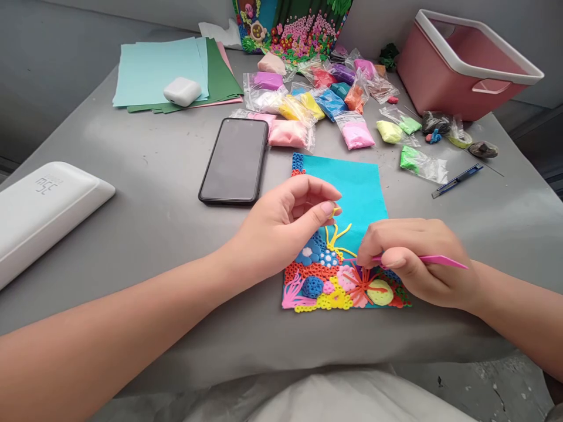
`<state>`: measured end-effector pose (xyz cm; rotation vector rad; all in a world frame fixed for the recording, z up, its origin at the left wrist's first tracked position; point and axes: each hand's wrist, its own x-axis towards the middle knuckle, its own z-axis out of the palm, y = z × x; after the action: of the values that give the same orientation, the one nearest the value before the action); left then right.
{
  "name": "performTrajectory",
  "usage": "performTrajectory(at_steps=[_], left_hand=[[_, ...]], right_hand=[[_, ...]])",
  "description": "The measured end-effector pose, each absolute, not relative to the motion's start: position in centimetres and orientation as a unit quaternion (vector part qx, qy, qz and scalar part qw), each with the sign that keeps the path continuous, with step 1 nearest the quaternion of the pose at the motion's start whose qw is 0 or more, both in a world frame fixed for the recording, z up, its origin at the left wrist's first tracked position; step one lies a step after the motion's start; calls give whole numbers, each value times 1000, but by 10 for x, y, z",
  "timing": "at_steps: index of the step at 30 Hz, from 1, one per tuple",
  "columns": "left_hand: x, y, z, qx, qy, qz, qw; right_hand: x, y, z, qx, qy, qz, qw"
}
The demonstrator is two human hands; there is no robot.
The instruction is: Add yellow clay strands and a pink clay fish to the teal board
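Observation:
A turquoise card [352, 181] lies on the table, its lower part covered with coloured clay shapes such as a blue ball [312, 286], orange strands [363, 283] and a pale yellow disc [380, 292]. My left hand [303, 211] hovers above the card's left side, thumb and fingers pinching a thin yellow clay strand [335, 211]. With my right hand [416, 258] I grip a pink clay modelling tool [442, 261]. Its thin tip reaches left to the yellow branching strands [338, 237] stuck on the card. My right fingers partly cover the card's right side.
A black phone [235, 159] lies left of the card, and a white device with a digital display [53, 205] farther left. Bags of coloured clay [288, 133] spread behind. A blue cutter knife [457, 180], pink basket [444, 70], paper sheets [153, 64] and white earphone case [182, 91] surround them.

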<state>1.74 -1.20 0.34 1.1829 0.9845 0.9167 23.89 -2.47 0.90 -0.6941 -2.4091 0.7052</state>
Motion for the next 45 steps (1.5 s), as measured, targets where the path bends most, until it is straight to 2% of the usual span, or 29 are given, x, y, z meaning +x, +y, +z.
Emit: performTrajectory(at_steps=[9, 13, 15, 17, 19, 20, 23, 27, 38, 42, 45], left_hand=[[17, -12, 4, 518, 429, 398, 624], [17, -12, 3, 518, 426, 400, 624], [17, -12, 2, 518, 424, 404, 624], [16, -13, 2, 519, 420, 406, 624], [16, -14, 2, 519, 415, 404, 629], [16, -15, 3, 517, 409, 404, 635], [16, -17, 5, 504, 377, 405, 664], [17, -17, 6, 500, 335, 399, 692], [16, -16, 3, 485, 334, 380, 714], [16, -16, 5, 483, 355, 359, 715], [16, -16, 6, 495, 361, 351, 709]], right_hand=[[240, -24, 0, -250, -887, 270, 280], [241, -26, 5, -284, -859, 323, 278], [241, -26, 7, -324, -813, 359, 324], [241, -24, 8, -345, -766, 355, 411], [241, -22, 7, -351, -745, 300, 481], [240, -21, 6, -356, -756, 258, 486], [238, -21, 7, -349, -824, 141, 423], [236, -23, 11, -295, -876, 85, 372], [237, -24, 10, -291, -885, 71, 356], [234, -24, 7, -270, -885, 77, 372], [234, -23, 6, -322, -849, 98, 408]])
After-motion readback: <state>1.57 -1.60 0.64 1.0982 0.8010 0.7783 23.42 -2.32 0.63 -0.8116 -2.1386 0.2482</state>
